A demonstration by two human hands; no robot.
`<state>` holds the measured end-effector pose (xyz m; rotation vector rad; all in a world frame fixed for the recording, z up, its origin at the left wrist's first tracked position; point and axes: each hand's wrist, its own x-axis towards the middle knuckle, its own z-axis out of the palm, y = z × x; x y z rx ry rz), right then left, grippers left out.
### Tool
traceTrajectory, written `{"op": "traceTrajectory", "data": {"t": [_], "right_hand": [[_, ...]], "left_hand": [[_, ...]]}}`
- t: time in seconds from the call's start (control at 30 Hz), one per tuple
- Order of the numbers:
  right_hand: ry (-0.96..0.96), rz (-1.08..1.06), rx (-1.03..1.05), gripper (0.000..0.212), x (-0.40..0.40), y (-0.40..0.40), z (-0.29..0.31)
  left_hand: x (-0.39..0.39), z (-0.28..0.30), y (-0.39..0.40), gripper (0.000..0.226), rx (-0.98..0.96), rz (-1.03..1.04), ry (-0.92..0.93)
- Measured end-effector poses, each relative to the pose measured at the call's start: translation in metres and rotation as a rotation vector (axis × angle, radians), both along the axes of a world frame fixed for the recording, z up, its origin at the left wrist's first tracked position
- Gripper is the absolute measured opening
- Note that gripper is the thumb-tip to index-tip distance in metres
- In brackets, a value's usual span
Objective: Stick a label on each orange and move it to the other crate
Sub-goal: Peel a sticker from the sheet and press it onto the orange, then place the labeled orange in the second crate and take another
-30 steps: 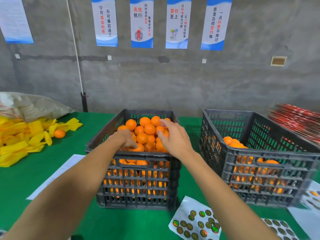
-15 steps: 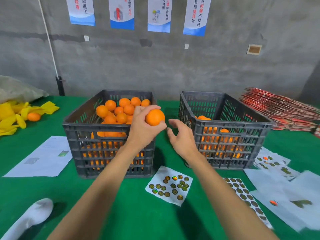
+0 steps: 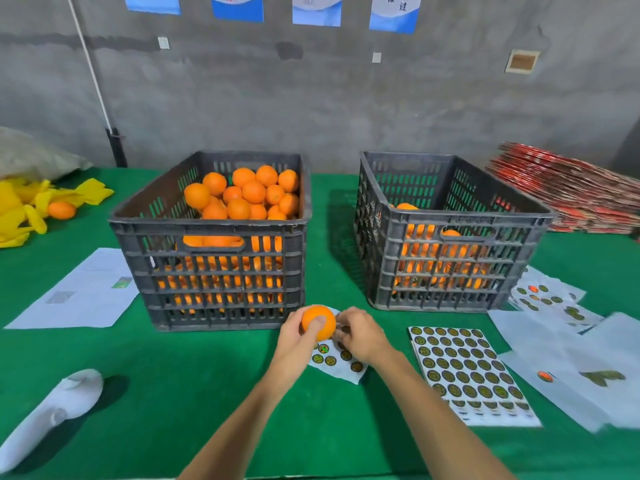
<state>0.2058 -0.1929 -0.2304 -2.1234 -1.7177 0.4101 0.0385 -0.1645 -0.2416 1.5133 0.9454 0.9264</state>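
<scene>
Left hand [image 3: 298,337] grips round orange [image 3: 318,322], seemingly smooth.

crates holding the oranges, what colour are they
Dark grey slatted plastic, both the left crate and right crate, clearest in the head view.

The right hand [image 3: 360,336] covers much of the small label sheet [image 3: 341,367] near the tabletop's front edge, and its fingertips are out of sight behind the held orange [image 3: 318,322] (whether they pinch a label cannot be told). Label print is too small to read. Lower oranges in both crates [image 3: 211,271] show only through slots. The posters [image 3: 394,12] are cut by the top edge, and the white sock-like thing [image 3: 52,410] by the left edge
</scene>
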Motion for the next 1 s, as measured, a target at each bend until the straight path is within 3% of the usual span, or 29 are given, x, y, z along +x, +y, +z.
{"op": "traceTrajectory", "data": {"t": [0.1, 0.2, 0.37, 0.5, 0.63, 0.73, 0.87, 1.0], "right_hand": [[-0.037, 0.021, -0.025, 0.031, 0.003, 0.003, -0.010], [-0.021, 0.029, -0.035, 0.033, 0.007, 0.008, -0.012], [0.071, 0.002, 0.000, 0.012, 0.010, 0.015, -0.013], [0.187, -0.064, 0.026, 0.026, 0.008, 0.015, -0.010], [0.194, -0.086, 0.058, 0.019, 0.006, 0.014, -0.012], [0.197, -0.112, 0.083, 0.024, 0.005, 0.012, -0.015], [0.191, -0.141, 0.119, 0.020, 0.001, 0.011, -0.021], [0.194, -0.190, 0.134, 0.019, -0.003, 0.012, -0.024]], "left_hand": [[0.003, -0.013, 0.002, 0.010, -0.106, 0.059, -0.041], [0.004, -0.017, 0.005, 0.022, -0.205, 0.083, -0.121], [0.001, -0.023, 0.006, 0.033, -0.296, 0.094, -0.235], [0.005, -0.022, 0.012, 0.043, -0.364, 0.106, -0.308], [0.018, -0.023, 0.022, 0.045, -0.493, 0.087, -0.461], [0.025, -0.025, 0.021, 0.040, -0.554, 0.101, -0.493], [0.023, -0.027, 0.022, 0.053, -0.597, 0.129, -0.544], [0.023, -0.027, 0.019, 0.048, -0.552, 0.106, -0.444]]}}
